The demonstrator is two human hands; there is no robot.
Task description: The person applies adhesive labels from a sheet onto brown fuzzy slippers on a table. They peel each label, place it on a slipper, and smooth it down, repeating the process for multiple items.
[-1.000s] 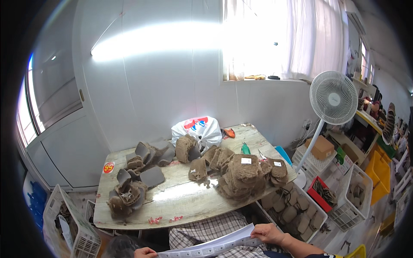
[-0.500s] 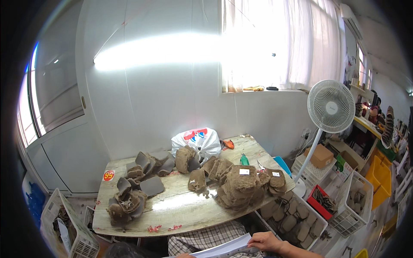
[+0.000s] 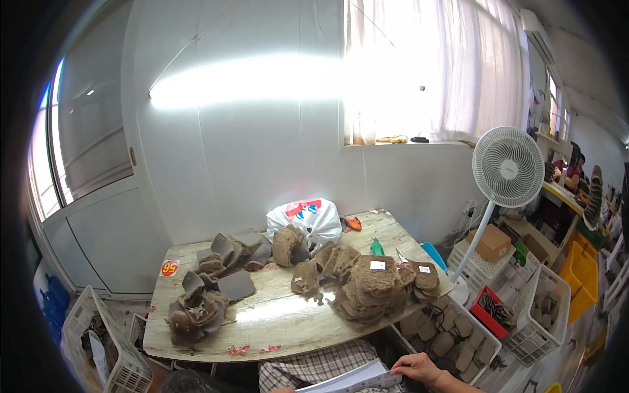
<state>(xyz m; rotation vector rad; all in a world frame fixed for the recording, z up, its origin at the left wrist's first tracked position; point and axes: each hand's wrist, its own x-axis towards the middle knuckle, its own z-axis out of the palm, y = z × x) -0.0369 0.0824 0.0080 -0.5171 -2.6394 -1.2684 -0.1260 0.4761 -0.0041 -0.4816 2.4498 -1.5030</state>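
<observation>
Near right hand (image 3: 419, 368); crate (image 3: 495, 341): seemingly pads (image 3: 442, 342)

A table (image 3: 275, 333) stands before a wall (image 3: 249, 164), pads (image 3: 202, 309) heaped at its left end and a stack of pads (image 3: 370, 291) near its right, with a plastic bag (image 3: 304, 216) at the back edge between them. On the near side, the right hand (image 3: 418, 368) holds paper sheets (image 3: 354, 378) over a lap (image 3: 304, 367). A standing fan (image 3: 508, 167) rises at the table's right, where a tray (image 3: 483, 319) sits between two crates (image 3: 532, 335) on the floor (image 3: 514, 370); another crate (image 3: 134, 374) stands at left.
</observation>
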